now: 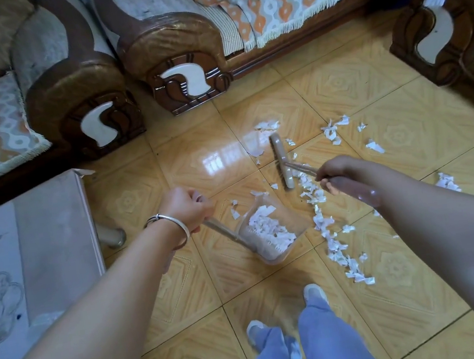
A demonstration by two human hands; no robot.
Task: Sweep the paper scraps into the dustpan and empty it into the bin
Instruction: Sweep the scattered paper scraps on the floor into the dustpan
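White scraps [330, 236] still litter the floor [398, 293] right of the part-filled dustpan [267, 232], left fingers [200, 207] wrapped on its handle, right fingers [329, 183] gripping the broom [282, 161]; a hard stroke could scatter them past the pan.

Open floor [367, 78] between sofa [170, 61] and armchair [438, 38]

The right hand [334, 173] is motion-blurred; the left hand [186, 209] hides the dustpan handle's [221, 230] top; no bin shows.

Silver bangle [171, 222], blue trousers [328, 337]
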